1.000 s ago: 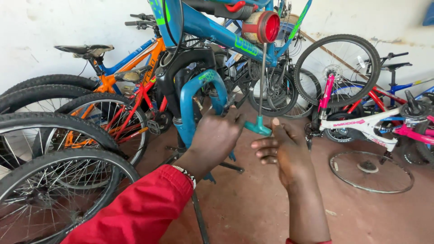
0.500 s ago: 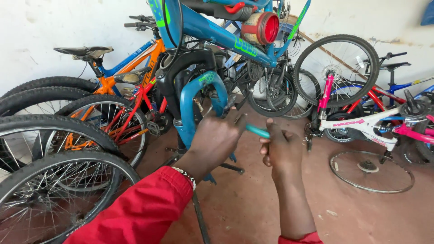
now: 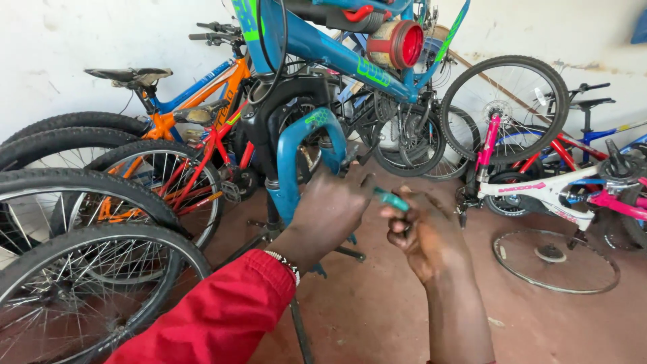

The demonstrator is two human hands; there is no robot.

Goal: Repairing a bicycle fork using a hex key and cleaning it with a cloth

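Left hand: the left hand (image 3: 329,210), in a red sleeve (image 3: 216,317) with a beaded bracelet (image 3: 286,264) at the wrist, was raised in front of the blue fork, back of the hand toward the camera. Its fingers were curled inward; whether they gripped anything could not be told, as the fingertips were blurred and turned away.

Right hand: the right hand (image 3: 421,232) was held just beside the left, fingers bent and pinched on a small teal tool handle (image 3: 392,199).

Teal tool handle: it stuck out from the top of the right hand, angled up and to the left, its free end pointing at the left hand's fingertips. Contact between the two could not be confirmed. The working end was hidden in the grip.

Blue fork: a blue suspension fork (image 3: 296,158) hung down from the blue bicycle frame (image 3: 323,47) overhead, just behind the left hand. No wheel was fitted in it.

Repair stand: dark legs of a stand (image 3: 300,323) showed below the hands on the reddish floor (image 3: 552,330).

Surroundings: an orange bicycle (image 3: 195,101) and several spoked wheels (image 3: 87,283) stood at left against a white wall (image 3: 67,34). A white and pink bicycle (image 3: 559,192) stood at right, with a bare rim (image 3: 556,261) lying flat on the floor near it. A red and cream round can (image 3: 397,44) sat high by the frame.
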